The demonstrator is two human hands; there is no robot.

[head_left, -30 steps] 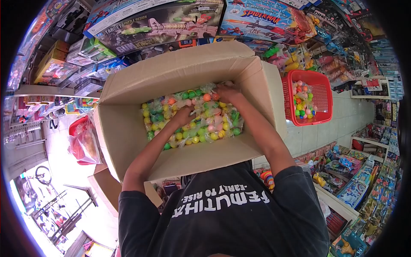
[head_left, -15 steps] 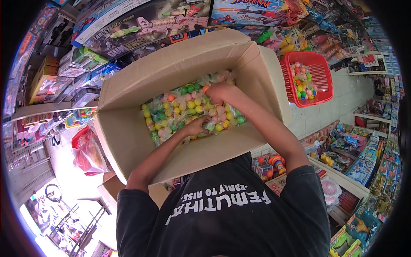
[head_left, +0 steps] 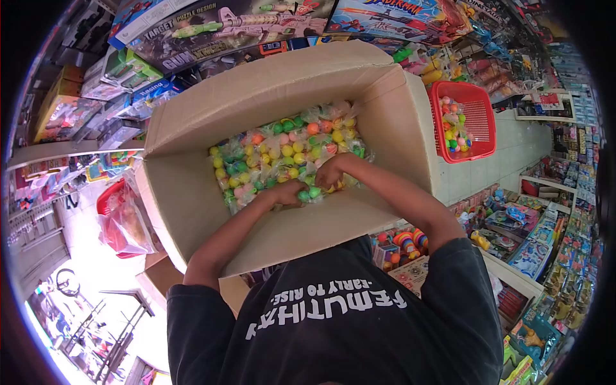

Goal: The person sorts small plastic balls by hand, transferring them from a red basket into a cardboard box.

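A large open cardboard box point(head_left: 192, 212) stands in front of me, its floor covered with small coloured balls point(head_left: 276, 153) in clear plastic bags. Near the front wall, my left hand point(head_left: 289, 192) is closed on a bag of green balls point(head_left: 310, 193). Just to its right is my right hand point(head_left: 330, 172), fingers curled down among the bagged balls. Its fingertips are hidden, so whatever it grips there cannot be made out.
To the right, a red plastic basket point(head_left: 485, 128) on the floor holds loose coloured balls. Another red basket point(head_left: 110, 221) with a plastic bag is at left. Toy gun boxes point(head_left: 224, 29) line the back, and packed toy shelves point(head_left: 539, 237) stand at right.
My right hand has come from the back right of the balls towards the front wall, close to my left hand. My left hand has shifted slightly left and nearer to me.
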